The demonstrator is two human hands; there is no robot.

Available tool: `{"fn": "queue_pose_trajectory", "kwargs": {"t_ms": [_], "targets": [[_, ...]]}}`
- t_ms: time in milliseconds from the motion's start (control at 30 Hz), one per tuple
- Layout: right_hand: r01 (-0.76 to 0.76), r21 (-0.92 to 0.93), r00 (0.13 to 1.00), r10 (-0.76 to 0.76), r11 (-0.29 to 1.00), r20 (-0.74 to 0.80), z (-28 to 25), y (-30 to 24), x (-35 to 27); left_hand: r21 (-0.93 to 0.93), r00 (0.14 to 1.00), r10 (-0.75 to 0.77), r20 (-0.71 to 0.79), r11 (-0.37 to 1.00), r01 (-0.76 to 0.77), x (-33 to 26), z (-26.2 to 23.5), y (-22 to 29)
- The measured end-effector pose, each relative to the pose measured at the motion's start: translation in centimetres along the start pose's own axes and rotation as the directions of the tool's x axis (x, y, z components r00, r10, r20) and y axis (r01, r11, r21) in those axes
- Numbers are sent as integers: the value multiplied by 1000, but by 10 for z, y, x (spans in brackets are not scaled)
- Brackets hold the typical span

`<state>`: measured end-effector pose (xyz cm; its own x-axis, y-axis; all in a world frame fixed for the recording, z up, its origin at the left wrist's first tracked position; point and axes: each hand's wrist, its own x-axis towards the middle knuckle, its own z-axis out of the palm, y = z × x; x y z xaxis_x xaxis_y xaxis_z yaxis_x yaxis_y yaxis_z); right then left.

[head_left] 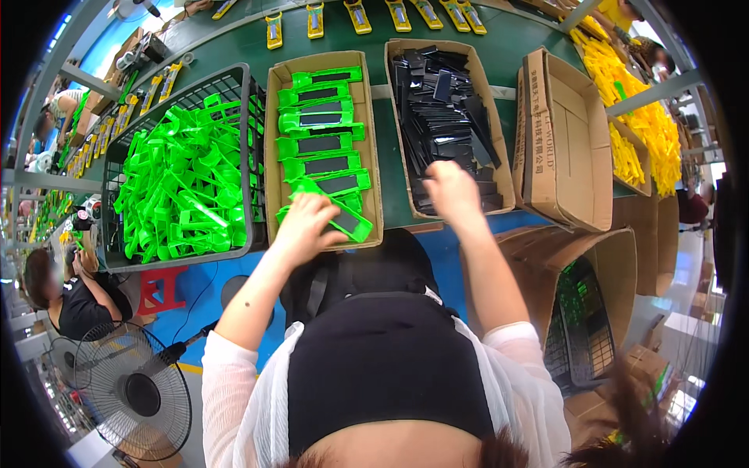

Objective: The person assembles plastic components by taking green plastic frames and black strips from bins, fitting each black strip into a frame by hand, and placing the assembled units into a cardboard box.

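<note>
My left hand [306, 225] is closed on a green plastic part [362, 229] with a dark rectangular panel set in it, tilted over the near end of a cardboard box [374, 156]. Several similar green parts with dark panels [321, 145] lie in a column in that box. Over the near end of another cardboard box [503, 140], full of flat, shiny black strips [437, 117], my right hand [452, 191] has its fingers curled together. Whatever those fingers hold, if anything, is hidden.
A black crate [253, 140] heaped with green plastic parts [183, 183] stands at the left. Right of the black strips sits an open cardboard box [577, 148], with yellow parts [647, 117] beyond. A fan [143, 394] and a seated person [82, 292] are at lower left.
</note>
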<state>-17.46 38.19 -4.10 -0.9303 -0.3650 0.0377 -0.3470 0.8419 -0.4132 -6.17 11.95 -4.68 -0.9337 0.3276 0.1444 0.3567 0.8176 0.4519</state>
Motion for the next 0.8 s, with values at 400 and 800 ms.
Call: {"fn": "queue_pose_trajectory", "kwargs": {"t_ms": [400, 800], "targets": [[199, -63, 942, -208, 978, -264, -5, 44, 7, -165, 994, 94, -58, 981, -102, -15, 56, 22], [59, 623, 996, -4, 780, -89, -7, -22, -20, 319, 911, -387, -143, 853, 413, 10, 35, -1]]}}
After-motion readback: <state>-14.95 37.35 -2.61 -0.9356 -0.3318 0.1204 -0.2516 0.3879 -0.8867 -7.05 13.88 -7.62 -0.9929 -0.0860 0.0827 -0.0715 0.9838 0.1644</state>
